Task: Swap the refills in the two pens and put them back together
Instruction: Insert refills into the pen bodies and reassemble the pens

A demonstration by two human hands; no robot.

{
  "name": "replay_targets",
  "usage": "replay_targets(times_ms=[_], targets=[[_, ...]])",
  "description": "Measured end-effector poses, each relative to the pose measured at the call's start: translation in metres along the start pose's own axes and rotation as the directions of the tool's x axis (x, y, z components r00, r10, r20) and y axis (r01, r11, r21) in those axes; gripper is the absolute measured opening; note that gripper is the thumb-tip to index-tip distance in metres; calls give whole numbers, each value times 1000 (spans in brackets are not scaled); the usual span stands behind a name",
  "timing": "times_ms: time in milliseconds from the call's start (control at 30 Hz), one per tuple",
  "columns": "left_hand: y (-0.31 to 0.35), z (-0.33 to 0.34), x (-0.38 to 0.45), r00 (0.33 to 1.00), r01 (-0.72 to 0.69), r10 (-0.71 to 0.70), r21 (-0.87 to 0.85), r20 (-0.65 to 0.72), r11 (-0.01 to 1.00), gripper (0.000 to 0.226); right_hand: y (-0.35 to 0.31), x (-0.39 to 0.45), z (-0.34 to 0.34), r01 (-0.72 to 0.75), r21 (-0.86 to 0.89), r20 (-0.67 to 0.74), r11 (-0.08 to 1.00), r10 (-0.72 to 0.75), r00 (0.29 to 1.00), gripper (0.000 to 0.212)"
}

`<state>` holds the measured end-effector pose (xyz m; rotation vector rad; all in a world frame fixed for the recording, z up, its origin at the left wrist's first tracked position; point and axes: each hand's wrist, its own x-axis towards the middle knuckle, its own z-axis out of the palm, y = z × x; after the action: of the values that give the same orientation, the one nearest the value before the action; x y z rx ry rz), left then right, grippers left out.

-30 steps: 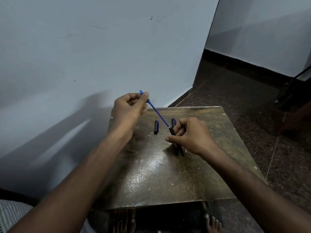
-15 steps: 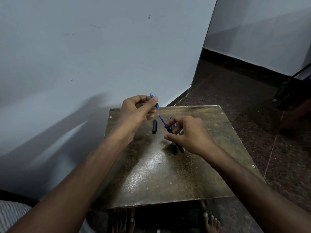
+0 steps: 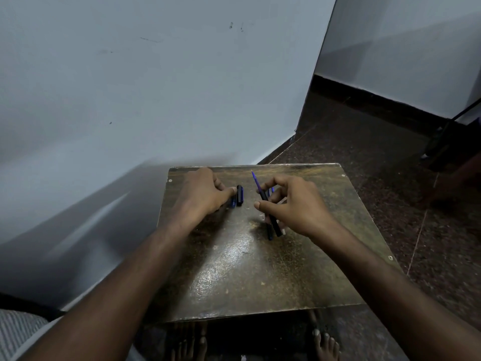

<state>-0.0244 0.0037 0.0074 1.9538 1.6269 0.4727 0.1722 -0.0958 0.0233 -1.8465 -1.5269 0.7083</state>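
My right hand (image 3: 296, 204) grips a black pen barrel (image 3: 273, 220) just above the small table (image 3: 260, 269). A blue refill (image 3: 255, 182) sticks out of the barrel's far end, pointing away from me. A second dark pen piece (image 3: 270, 234) lies close beside the barrel's near end. A black cap (image 3: 240, 195) lies on the table between my hands. My left hand (image 3: 203, 195) rests curled on the table left of the cap, thumb tip touching a small blue piece (image 3: 233, 203); whether it grips that piece is hidden. Another blue bit (image 3: 272, 190) shows behind my right fingers.
The worn, dark table stands against a pale wall (image 3: 156, 87) on its left and far side. Dark speckled floor (image 3: 377, 152) lies to the right. My bare feet (image 3: 325, 345) show below the near table edge. A striped cloth (image 3: 15, 329) sits at the bottom left.
My left hand has let go of the refill's end and dropped to the table beside the black cap. The refill now sits deeper in the barrel, with a shorter length showing.
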Motion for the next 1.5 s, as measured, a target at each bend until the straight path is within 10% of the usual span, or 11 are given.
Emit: replay_targets(times_ms=[400,767,1067,1200,1300,1400,1500], targets=[[28,-8,-26,932,-310,346,-257,108,915,13,-17,-1,-13,-228,670,89,706,228,970,8],[34,4,-33,931,-352,363,-183,33,918,13,-17,2,-14,-304,770,171,561,278,945,11],[32,9,-31,936,-320,341,-195,85,927,16,1,20,-40,-43,822,-138,568,271,953,33],[31,6,-29,945,-303,321,-211,58,929,15,10,20,-59,26,704,-265,709,228,937,18],[30,5,-28,948,-299,315,-210,46,931,14,22,18,-76,-64,171,-314,983,116,942,10],[31,5,-28,951,-283,304,-232,59,931,15,42,20,-84,-148,-334,-215,931,77,974,10],[32,4,-30,952,-272,297,-249,72,930,13,59,27,-85,-230,-395,-212,890,155,965,19]])
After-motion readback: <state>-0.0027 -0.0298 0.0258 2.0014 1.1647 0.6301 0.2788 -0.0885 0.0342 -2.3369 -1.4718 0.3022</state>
